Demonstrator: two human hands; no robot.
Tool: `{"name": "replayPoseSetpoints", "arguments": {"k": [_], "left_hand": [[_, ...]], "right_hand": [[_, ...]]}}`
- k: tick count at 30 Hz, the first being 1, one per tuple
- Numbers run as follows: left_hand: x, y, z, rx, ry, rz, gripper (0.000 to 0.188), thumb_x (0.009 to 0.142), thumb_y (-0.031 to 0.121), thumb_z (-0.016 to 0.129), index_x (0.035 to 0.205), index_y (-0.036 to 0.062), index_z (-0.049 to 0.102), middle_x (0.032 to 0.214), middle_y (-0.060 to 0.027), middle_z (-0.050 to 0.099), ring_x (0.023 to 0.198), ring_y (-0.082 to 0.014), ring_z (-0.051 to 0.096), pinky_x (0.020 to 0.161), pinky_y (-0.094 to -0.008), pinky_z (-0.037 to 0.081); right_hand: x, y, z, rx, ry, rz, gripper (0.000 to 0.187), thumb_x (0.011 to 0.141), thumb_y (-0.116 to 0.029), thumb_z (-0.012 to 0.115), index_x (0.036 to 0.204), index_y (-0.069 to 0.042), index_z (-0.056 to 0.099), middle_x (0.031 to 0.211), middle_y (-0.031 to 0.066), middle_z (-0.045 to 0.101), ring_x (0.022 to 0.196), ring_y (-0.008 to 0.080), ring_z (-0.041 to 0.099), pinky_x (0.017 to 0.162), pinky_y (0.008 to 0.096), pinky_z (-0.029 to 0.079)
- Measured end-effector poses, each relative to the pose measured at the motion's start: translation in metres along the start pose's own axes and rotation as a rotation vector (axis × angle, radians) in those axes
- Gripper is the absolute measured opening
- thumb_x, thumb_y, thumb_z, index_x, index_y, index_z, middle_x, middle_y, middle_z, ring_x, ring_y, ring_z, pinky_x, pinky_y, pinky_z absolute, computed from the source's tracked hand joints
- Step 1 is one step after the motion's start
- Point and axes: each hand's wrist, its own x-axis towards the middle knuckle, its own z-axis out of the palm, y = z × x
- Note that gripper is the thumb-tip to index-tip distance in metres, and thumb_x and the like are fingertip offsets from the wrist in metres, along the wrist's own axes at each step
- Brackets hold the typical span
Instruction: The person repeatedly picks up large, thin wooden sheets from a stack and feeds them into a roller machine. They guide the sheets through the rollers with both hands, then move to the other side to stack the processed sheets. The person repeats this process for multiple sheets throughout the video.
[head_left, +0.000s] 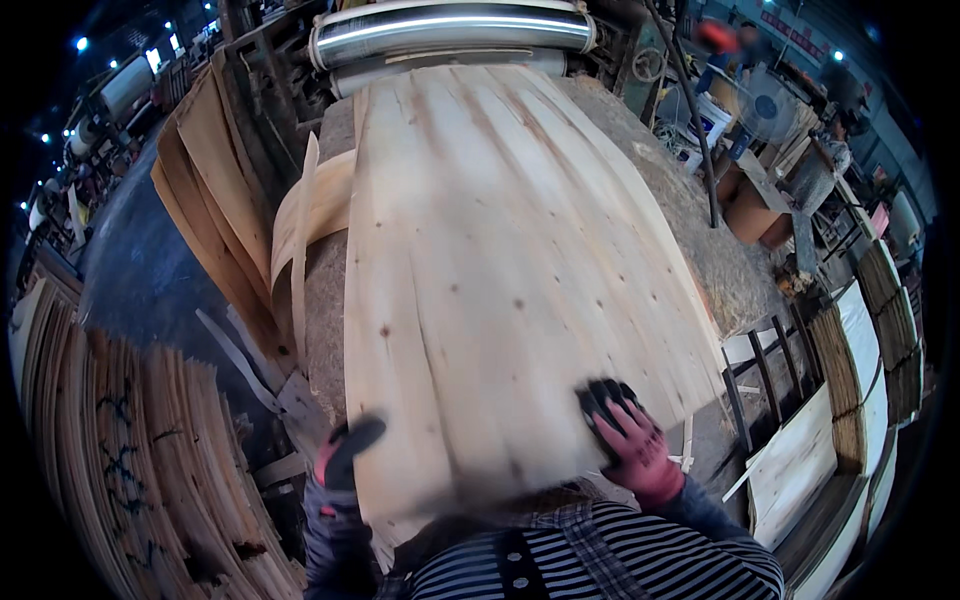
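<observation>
A large pale wood veneer sheet with dark knots and long grain streaks stretches from in front of me to a shiny metal roller at the far end. My left hand, in a red and black glove, is at the sheet's near left edge. Motion blurs its fingers, and whether they grip the edge is unclear. My right hand, gloved the same way, lies on the sheet near its right front corner with fingers stretched forward and palm down. Part of the near edge blurs against my striped clothing.
Thick stacks of veneer stand at the left, and tall curved brown sheets lean beside the machine. On the right are a dark metal rack, bundled sheets, a cardboard box and a fan. A blurred person is far right.
</observation>
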Motion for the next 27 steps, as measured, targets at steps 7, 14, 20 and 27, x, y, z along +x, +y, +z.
{"name": "replayPoseSetpoints", "arguments": {"k": [7,14,20,27], "left_hand": [[0.106,-0.041,-0.040,0.061,0.351,0.387,0.045,0.088,0.033,0.036,0.121,0.0026,0.038,0.113,-0.0128,0.048,0.100,-0.0211,0.051,0.081,-0.0360,0.043],[0.051,-0.107,-0.035,1.397,0.500,0.454,0.073,0.065,0.013,0.060,0.127,0.0007,0.025,0.128,-0.0215,0.029,0.116,-0.0376,0.029,0.097,-0.0416,0.025],[0.044,-0.128,-0.035,1.361,0.618,0.266,0.092,0.056,0.022,0.071,0.130,0.0032,0.019,0.129,-0.0222,0.026,0.116,-0.0390,0.028,0.097,-0.0425,0.025],[0.051,-0.149,-0.081,1.282,0.581,0.220,0.081,0.059,0.033,0.070,0.126,0.0091,0.032,0.126,-0.0243,0.030,0.114,-0.0389,0.031,0.097,-0.0418,0.026]], "right_hand": [[0.171,0.067,0.049,-0.119,-0.038,-0.062,0.063,0.064,-0.022,0.058,0.122,-0.011,0.038,0.123,0.0164,0.038,0.110,0.0353,0.040,0.094,0.0415,0.031],[0.284,0.096,0.125,-0.307,0.102,-0.171,0.064,0.065,-0.022,0.061,0.124,-0.015,0.036,0.123,0.0136,0.039,0.112,0.0334,0.039,0.094,0.0408,0.032],[0.388,0.133,0.147,-0.375,0.219,0.069,0.067,0.068,-0.033,0.059,0.126,-0.013,0.031,0.125,0.0128,0.036,0.116,0.0295,0.033,0.096,0.0474,0.022],[0.272,0.048,0.084,0.125,0.205,-0.257,0.067,0.068,-0.030,0.064,0.122,-0.004,0.036,0.123,0.0191,0.037,0.115,0.0325,0.033,0.098,0.0416,0.023]]}}
